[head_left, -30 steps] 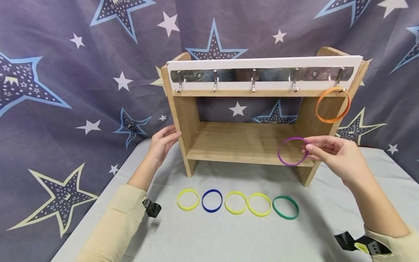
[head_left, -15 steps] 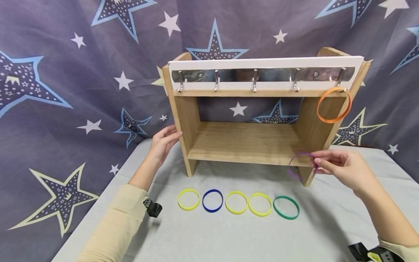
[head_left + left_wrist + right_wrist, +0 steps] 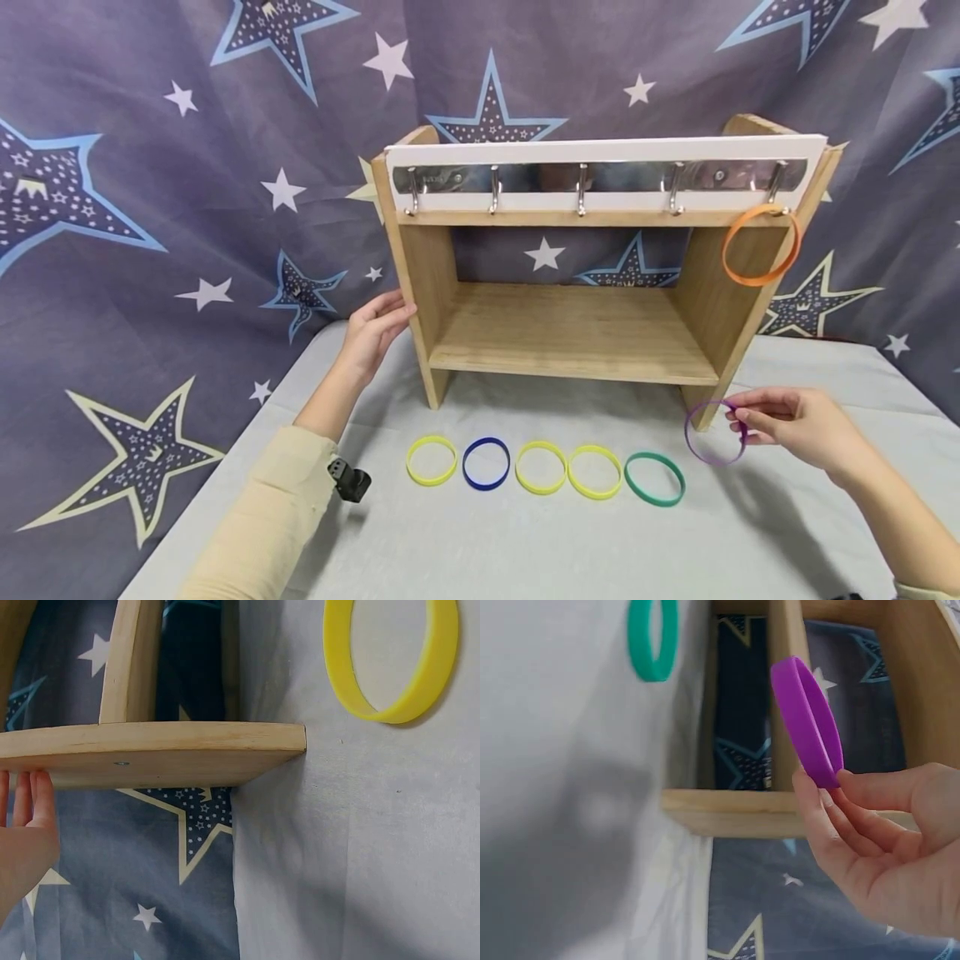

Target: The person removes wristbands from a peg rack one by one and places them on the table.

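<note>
My right hand (image 3: 798,429) pinches a purple wristband (image 3: 687,442) between thumb and fingers, in front of the right foot of a wooden shelf (image 3: 570,329). In the right wrist view the purple wristband (image 3: 804,724) stands up from the fingertips. My left hand (image 3: 372,335) rests its fingertips on the outer left side of the shelf, and in the left wrist view the straight fingers (image 3: 43,796) touch that side panel (image 3: 150,761). An orange wristband (image 3: 791,254) hangs from the rightmost hook of the metal hook strip (image 3: 628,177) on the shelf's upper front.
On the grey cloth (image 3: 525,550), a row of wristbands lies before the shelf: a yellow one (image 3: 411,473), a blue one (image 3: 486,487), two more yellow ones and a green one (image 3: 654,502). Behind hangs a star-patterned curtain (image 3: 225,167).
My right hand has moved down and toward the right with the purple wristband, from in front of the shelf board to near the cloth. The left hand stays at the shelf's side.
</note>
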### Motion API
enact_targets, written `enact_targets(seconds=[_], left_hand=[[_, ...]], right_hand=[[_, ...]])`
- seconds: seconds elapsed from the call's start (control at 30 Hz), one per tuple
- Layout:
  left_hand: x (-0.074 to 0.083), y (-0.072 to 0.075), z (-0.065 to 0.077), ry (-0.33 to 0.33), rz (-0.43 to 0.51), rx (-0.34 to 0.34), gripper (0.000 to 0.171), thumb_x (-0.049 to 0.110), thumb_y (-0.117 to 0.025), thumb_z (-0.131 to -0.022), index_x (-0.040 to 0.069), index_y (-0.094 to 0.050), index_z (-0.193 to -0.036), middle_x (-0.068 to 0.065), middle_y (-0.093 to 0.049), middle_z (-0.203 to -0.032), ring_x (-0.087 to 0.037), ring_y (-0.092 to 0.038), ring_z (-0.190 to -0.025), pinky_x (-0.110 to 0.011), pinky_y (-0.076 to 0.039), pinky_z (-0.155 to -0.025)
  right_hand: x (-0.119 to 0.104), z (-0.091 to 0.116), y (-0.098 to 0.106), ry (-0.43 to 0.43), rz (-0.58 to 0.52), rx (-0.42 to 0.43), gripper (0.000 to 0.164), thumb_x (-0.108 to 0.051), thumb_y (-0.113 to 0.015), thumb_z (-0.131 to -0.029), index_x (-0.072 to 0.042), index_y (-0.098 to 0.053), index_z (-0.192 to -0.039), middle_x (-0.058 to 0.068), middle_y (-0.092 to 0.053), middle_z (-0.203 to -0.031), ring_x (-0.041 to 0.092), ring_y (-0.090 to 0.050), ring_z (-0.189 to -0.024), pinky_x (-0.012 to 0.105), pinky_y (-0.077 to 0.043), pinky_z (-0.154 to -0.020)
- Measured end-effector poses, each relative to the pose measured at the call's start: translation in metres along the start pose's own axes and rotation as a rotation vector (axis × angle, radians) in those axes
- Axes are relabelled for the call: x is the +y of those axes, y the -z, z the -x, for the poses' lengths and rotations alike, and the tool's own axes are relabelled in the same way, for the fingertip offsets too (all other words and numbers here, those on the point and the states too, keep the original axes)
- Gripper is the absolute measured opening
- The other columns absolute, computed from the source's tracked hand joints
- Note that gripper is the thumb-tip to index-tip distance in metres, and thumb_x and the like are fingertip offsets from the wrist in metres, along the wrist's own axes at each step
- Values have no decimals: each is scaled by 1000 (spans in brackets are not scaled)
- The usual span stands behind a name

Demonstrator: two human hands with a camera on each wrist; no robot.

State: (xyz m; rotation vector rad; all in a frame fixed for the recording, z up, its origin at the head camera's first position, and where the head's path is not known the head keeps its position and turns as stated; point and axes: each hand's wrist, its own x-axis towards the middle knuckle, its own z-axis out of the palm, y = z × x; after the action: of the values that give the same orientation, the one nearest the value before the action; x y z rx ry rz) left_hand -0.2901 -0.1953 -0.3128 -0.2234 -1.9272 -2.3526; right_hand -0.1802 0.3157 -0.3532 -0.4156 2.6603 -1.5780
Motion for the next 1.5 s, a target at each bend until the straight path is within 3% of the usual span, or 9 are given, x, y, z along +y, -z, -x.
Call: enact_targets(seconds=[0.07, 0.2, 0.33, 0.7, 1.0, 1.2, 1.37, 1.43, 1.5], left_hand=[[0, 0, 0, -4, 1, 0, 47, -1, -55, -90, -11, -43, -134, 6, -64, -100, -3, -64, -96, -15, -53, -92], [-1, 0, 0, -7, 4, -1, 46, -1, -55, -90, -10, -43, -134, 6, -64, -100, -3, -64, -96, -15, -53, -92], [0, 0, 0, 3, 3, -3, 47, 0, -56, -91, -10, -42, -135, 7, -64, -100, -3, -63, -97, -15, -52, -93], [0, -1, 1, -1, 13, 1, 42, -1, -56, -90, -7, -47, -130, 6, -64, -99, -3, -64, -95, -14, -52, -91], [0, 0, 1, -1, 25, 7, 41, -1, -56, -90, -6, -48, -129, 6, -65, -98, -3, -64, -95, -14, -52, -91], [0, -1, 1, 10, 12, 7, 45, 0, -56, -90, -8, -45, -133, 7, -64, -99, -3, -63, -95, -14, -52, -92], [0, -1, 1, 9, 17, 7, 41, 0, -56, -90, -6, -48, -130, 6, -64, -99, -3, -63, -96, -14, -52, -91], [1, -1, 1, 8, 18, 9, 39, 0, -57, -89, -4, -49, -128, 6, -65, -99, -3, -64, -96, -14, -52, -91], [0, 0, 1, 7, 18, 7, 40, 0, -57, -89, -5, -49, -128, 6, -65, -99, -3, -64, -96, -14, -52, -91]], right_hand=[[5, 1, 0, -16, -11, -53, 39, 3, -56, -93, -33, -67, -93, -21, -70, -82, -3, -67, -75, 20, -60, -64], [15, 1, -1, -72, 0, -184, 18, 1, -53, -94, 3, -67, -106, -16, -71, -83, -2, -67, -77, 23, -61, -66], [22, 2, -1, -164, 54, -284, 31, -1, -53, -95, 26, -52, -111, -4, -72, -87, -1, -64, -74, 25, -61, -65], [34, 3, -4, -222, 133, -293, 32, -2, -56, -93, 24, -54, -112, 16, -71, -96, -4, -61, -77, 27, -62, -69], [18, 2, 3, -140, 284, -193, 33, -9, -57, -95, 18, -58, -113, 20, -72, -99, -7, -62, -76, 22, -60, -68], [0, -3, 12, -94, 262, -78, 34, -12, -58, -95, 15, -58, -116, -4, -75, -94, -10, -63, -79, 21, -60, -69], [-17, -8, 22, -15, 173, 0, 15, -7, -60, -93, -10, -68, -106, -31, -66, -89, -11, -64, -80, 14, -58, -67], [-24, -10, 25, 5, 157, 14, 18, -6, -60, -93, -18, -68, -104, -30, -67, -89, -11, -64, -80, 12, -57, -68], [-30, -12, 26, 21, 159, 26, 17, -6, -60, -93, -13, -68, -107, -29, -67, -90, -10, -65, -80, 11, -56, -68]])
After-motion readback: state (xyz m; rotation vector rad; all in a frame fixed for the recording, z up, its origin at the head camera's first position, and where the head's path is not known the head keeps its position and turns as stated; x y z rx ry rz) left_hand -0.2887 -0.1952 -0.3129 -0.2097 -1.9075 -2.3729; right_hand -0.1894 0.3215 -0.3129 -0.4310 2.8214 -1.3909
